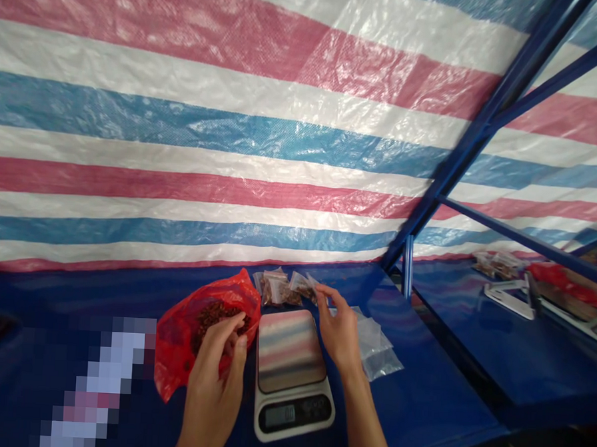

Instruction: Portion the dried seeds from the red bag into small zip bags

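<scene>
Now, head view: left hand half-curled over red plastic bag, fingertips at brown crumbly pieces inside; cannot tell if any gripped. Right hand beyond white, silver-topped digital scale, fingertips at small clear brown-filled plastic packets; pinch unclear. Flat clear bags beside right wrist.

Single head-worn view, facing forward and down, hands near, striped sheeting beyond

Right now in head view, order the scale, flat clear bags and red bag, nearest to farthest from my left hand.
From your left hand:
1. Red bag, directly ahead.
2. Scale, immediately right.
3. Flat clear bags, farther right.
</scene>
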`<state>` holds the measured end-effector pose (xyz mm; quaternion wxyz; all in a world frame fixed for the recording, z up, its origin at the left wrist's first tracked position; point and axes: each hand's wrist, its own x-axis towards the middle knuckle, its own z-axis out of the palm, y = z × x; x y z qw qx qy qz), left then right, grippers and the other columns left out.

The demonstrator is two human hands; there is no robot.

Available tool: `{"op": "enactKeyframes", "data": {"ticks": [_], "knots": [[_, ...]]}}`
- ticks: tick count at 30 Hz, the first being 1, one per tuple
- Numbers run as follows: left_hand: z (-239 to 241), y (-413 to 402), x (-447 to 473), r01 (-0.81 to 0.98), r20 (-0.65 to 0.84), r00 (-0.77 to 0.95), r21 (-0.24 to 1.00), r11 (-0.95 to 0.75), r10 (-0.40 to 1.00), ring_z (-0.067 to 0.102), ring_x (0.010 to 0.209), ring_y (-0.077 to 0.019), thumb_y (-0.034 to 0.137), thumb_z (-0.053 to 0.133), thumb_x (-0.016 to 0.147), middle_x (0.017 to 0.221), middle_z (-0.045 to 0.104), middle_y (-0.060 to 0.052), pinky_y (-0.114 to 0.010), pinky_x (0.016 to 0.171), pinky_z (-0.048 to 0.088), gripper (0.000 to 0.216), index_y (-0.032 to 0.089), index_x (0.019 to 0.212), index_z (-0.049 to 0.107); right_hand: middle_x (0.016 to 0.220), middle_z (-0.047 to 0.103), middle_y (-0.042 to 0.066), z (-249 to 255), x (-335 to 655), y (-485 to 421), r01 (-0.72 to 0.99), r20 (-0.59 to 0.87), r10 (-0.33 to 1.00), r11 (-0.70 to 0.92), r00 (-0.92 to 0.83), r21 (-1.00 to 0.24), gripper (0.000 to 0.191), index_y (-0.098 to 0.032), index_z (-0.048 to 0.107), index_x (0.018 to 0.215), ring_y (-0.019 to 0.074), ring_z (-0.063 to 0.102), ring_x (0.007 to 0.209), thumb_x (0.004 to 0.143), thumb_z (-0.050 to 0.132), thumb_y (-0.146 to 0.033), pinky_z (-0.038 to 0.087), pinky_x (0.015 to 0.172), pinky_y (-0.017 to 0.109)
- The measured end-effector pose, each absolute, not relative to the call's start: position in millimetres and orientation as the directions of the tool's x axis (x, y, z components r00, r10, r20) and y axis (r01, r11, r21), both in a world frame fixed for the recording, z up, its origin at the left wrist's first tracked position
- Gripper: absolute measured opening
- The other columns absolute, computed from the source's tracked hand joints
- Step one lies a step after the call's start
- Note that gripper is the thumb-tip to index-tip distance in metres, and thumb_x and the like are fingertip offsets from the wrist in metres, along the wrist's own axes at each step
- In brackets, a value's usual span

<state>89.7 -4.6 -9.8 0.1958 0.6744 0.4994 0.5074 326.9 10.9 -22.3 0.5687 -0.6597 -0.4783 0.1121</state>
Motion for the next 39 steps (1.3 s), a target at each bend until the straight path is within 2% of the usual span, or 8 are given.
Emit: {"op": "enactKeyframes", "data": {"ticks": [6,13,20,28,31,33,36,39], "knots": [[-11,-7,92,0.527,0.555,0.087,0.679,-0.512,0.827,0.065,0.117,-0.0212,0.034,0.049,0.102,0.122,0.069,-0.006,-0.036,0.104,0.052,0.027,0.026,0.123,0.065,0.118,0.077,0.013,-38,341,3,0.595,0.332,0.834,0.005,0.441,-0.804,0.037,-0.020,0.075,0.113,0.0300,0.070,0.114,0.101,0.046,-0.041,0.049,0.103,0.049],[-12,-6,93,0.541,0.614,0.118,0.619,-0.569,0.780,0.066,0.113,-0.0197,0.030,0.049,0.103,0.118,0.070,-0.004,-0.032,0.100,0.052,0.025,0.025,0.120,0.065,0.138,0.069,0.007,-45,335,12,0.728,0.276,0.878,-0.110,0.390,-0.677,0.038,-0.025,0.070,0.128,0.0286,0.050,0.143,0.102,0.042,-0.031,0.019,0.123,0.057],[-8,-5,88,0.540,0.670,0.116,0.577,-0.613,0.733,0.066,0.111,-0.0188,0.024,0.051,0.101,0.117,0.068,-0.005,-0.030,0.099,0.053,0.026,0.025,0.123,0.064,0.128,0.073,0.010,-39,387,-37,0.775,0.256,0.801,-0.358,0.542,-0.520,0.038,-0.027,0.071,0.125,0.0336,0.057,0.130,0.092,0.054,-0.029,0.032,0.110,0.053],[-8,-8,95,0.535,0.668,0.163,0.559,-0.633,0.726,0.067,0.109,-0.0167,0.019,0.053,0.100,0.114,0.070,-0.004,-0.026,0.097,0.053,0.027,0.025,0.124,0.064,0.117,0.076,0.009,-41,394,-41,0.767,0.276,0.767,-0.397,0.579,-0.504,0.033,-0.025,0.074,0.117,0.0359,0.060,0.121,0.089,0.057,-0.031,0.032,0.106,0.054],[-11,-10,98,0.505,0.636,0.177,0.596,-0.624,0.751,0.068,0.109,-0.0183,0.022,0.054,0.099,0.116,0.070,-0.005,-0.029,0.098,0.054,0.026,0.026,0.124,0.063,0.113,0.076,0.011,-30,385,-37,0.733,0.333,0.724,-0.340,0.604,-0.589,0.026,-0.024,0.076,0.105,0.0379,0.060,0.118,0.089,0.060,-0.037,0.033,0.105,0.057],[-13,-13,100,0.475,0.568,0.206,0.654,-0.588,0.797,0.069,0.105,-0.0200,0.026,0.057,0.099,0.116,0.070,-0.007,-0.032,0.095,0.056,0.027,0.026,0.125,0.063,0.110,0.076,0.011,-21,373,-35,0.707,0.365,0.748,-0.192,0.554,-0.680,0.026,-0.024,0.076,0.101,0.0362,0.062,0.113,0.089,0.062,-0.042,0.037,0.104,0.055],[-16,-18,106,0.422,0.429,0.238,0.762,-0.491,0.871,0.069,0.104,-0.0232,0.036,0.063,0.096,0.117,0.070,-0.009,-0.036,0.090,0.058,0.036,0.025,0.130,0.062,0.109,0.074,0.009,-6,341,-33,0.571,0.365,0.865,0.116,0.343,-0.813,0.027,-0.023,0.072,0.104,0.0294,0.066,0.107,0.093,0.062,-0.045,0.046,0.098,0.044],[-18,-19,110,0.324,0.346,0.202,0.859,-0.396,0.916,0.065,0.120,-0.0282,0.044,0.069,0.090,0.133,0.066,-0.012,-0.043,0.100,0.056,0.055,0.026,0.140,0.057,0.113,0.072,0.006,10,301,-33,0.431,0.311,0.947,0.248,0.080,-0.868,0.019,-0.026,0.072,0.107,0.0245,0.065,0.110,0.096,0.064,-0.040,0.048,0.100,0.038]]}}
